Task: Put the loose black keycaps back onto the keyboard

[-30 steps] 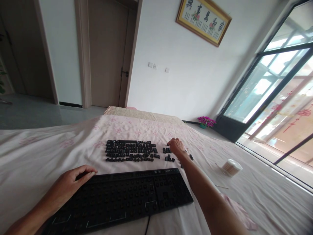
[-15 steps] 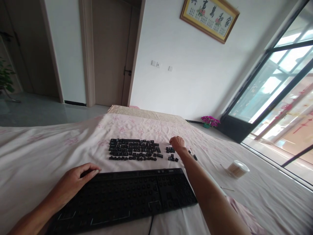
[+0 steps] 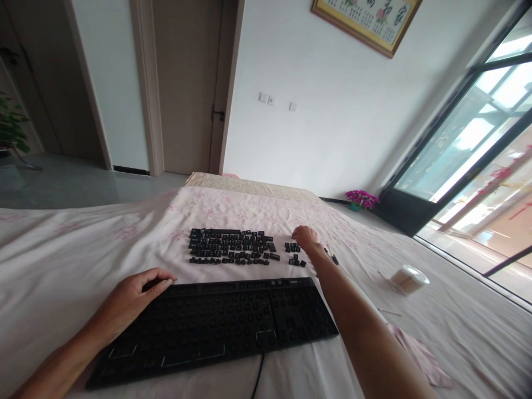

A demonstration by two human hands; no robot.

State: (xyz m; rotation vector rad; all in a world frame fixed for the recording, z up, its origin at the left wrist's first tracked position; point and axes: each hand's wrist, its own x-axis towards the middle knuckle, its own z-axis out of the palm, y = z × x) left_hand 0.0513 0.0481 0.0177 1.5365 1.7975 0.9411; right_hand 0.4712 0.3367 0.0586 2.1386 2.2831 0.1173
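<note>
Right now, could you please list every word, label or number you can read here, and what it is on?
Framed picture: large characters cut off at the top edge, small ones blurred; unreadable.
Loose keycaps: legends too small to read.
Keyboard: no legible marking.

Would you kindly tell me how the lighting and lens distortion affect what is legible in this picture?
Head view: daylight through the large glass door blows out its panes; the wide lens skews its frame; the black keyboard base under the left hand is dark, sockets faint; the loose black keycaps by the right hand are too small to read.
</note>
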